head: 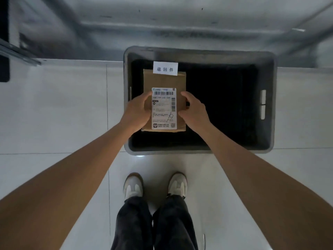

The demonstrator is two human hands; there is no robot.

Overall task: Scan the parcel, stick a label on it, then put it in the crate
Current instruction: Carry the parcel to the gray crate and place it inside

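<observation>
Over the crate, both hands gripping the parcel by its sides, label already stuck on, only lowering and letting go left.

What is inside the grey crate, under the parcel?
The crate interior looks dark and bare right of the parcel. Beneath the parcel and both hands, left hand, right hand, it's hidden.

Both bare arms reach straight forward; the left hand and right hand clasp opposite sides of the parcel.
</observation>
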